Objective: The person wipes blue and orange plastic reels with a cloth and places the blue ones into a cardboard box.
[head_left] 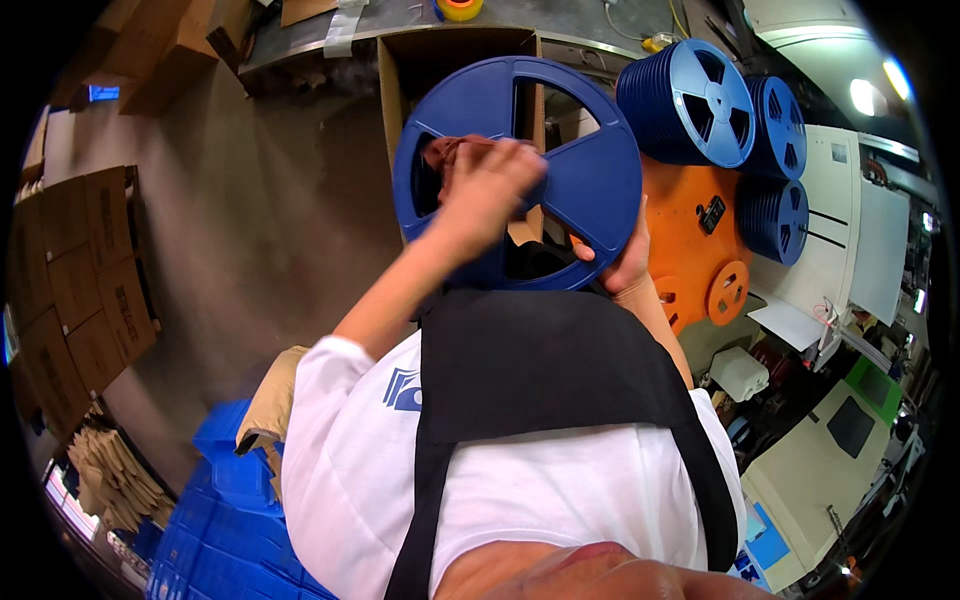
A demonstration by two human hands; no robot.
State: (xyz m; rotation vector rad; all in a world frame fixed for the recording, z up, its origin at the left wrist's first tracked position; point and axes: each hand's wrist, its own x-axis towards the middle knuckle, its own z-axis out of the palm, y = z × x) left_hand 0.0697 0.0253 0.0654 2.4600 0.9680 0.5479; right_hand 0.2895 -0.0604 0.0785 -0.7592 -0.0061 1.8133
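A large blue plastic reel (590, 185) with wide cut-out windows is held up in front of my chest. My right hand (628, 258) grips its lower right rim, with fingertips showing through a window. Over the left part of the reel is my left hand (482, 192), smeared by motion and closed on a reddish-brown cloth (460, 152). The cloth lies against the reel's face near the left window. Behind the reel stands an open cardboard box (390, 95), mostly hidden by it.
Stacks of blue reels (715, 105) stand on an orange surface (685, 205) to the right, near a small black device (711, 214) and an orange disc (728, 292). A grey bench (560, 18) bears yellow tape (460, 8). Stacked cartons (85, 290) and blue crates (225, 530) are leftward.
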